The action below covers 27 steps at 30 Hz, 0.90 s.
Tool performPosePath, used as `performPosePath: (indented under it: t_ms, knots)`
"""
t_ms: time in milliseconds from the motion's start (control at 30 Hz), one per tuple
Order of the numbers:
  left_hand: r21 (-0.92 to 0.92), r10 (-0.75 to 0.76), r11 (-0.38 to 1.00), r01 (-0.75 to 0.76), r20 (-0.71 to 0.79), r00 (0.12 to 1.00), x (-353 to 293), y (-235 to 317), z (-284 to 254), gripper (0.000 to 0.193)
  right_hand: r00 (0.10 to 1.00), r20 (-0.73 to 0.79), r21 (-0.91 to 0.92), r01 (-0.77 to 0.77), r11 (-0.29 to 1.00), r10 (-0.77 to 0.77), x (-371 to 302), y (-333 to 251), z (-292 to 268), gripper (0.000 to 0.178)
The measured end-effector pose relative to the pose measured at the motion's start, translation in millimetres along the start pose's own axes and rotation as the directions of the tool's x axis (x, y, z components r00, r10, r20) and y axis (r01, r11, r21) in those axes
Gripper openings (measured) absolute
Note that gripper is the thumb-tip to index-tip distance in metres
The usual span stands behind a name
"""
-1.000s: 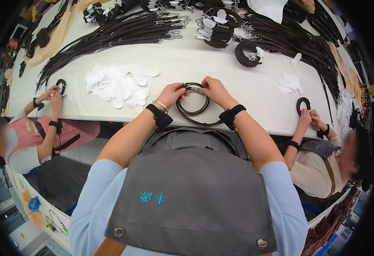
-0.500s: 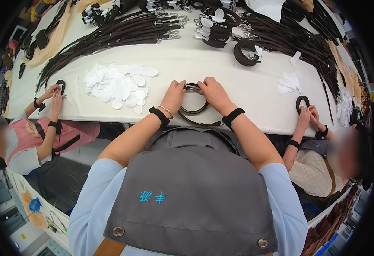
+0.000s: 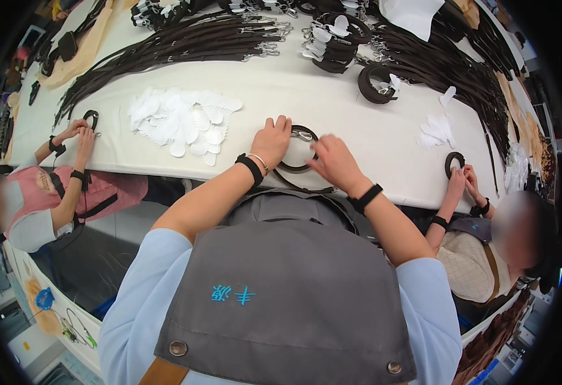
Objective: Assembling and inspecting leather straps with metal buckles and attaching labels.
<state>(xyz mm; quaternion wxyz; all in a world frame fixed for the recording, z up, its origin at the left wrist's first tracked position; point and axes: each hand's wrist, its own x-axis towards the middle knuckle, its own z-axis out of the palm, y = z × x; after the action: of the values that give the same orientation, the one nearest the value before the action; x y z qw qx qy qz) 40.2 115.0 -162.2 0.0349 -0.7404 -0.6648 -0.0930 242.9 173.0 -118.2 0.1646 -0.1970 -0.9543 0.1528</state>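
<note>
A dark brown strap (image 3: 296, 169) lies wound into a ring near the table's front edge, its loose tail hanging toward my lap. A silver metal clip (image 3: 303, 135) shows inside the top of the ring. My left hand (image 3: 272, 140) is closed on the ring's upper left side, fingertips at the top. Beside the ring's right side is my right hand (image 3: 337, 162), its fingers bent and blurred by motion; whether they pinch the strap I cannot tell.
White tags (image 3: 181, 122) are heaped to the left, with a smaller pile (image 3: 436, 130) at right. Beyond lie long straps (image 3: 172, 48), stacked coils (image 3: 333, 51) and a single coil (image 3: 376, 85). Co-workers' hands at left (image 3: 83, 136) and right (image 3: 464, 181) handle similar coils.
My right hand has left the top of the ring and moved down and right along its side. My left hand stays on the strap, and the metal clip shows more clearly.
</note>
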Motion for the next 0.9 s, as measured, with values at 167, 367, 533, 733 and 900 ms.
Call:
performPosePath:
  t_ms: [167,367,533,733,900]
  knots:
    - [0.043,0.044,0.998,-0.046,0.05,0.998,7.4,3.5,-4.3,0.046,0.937,0.318,-0.039,0.167,0.985,-0.146,-67.1,-2.2,-3.3,0.014]
    - [0.049,0.099,0.993,-0.104,0.1,0.99,9.9,-1.9,-6.4,0.053,0.959,0.283,-0.103,0.041,0.994,-0.01,-101.5,4.1,-6.3,0.014]
    - [0.048,0.111,0.992,-0.118,0.133,0.985,8.8,-3.1,-8.9,0.053,0.968,0.252,-0.166,0.022,0.986,0.021,-103.0,1.1,-14.6,0.015]
    - [0.061,0.083,0.994,-0.092,0.135,0.987,8.9,-2.9,-9.7,0.053,0.953,0.303,-0.159,0.05,0.986,0.0,-104.8,6.4,-17.7,0.014]
    - [0.018,0.06,0.998,-0.064,0.158,0.986,7.0,-4.0,-8.8,0.052,0.963,0.269,-0.224,0.053,0.973,0.009,-104.0,5.5,-27.3,0.011]
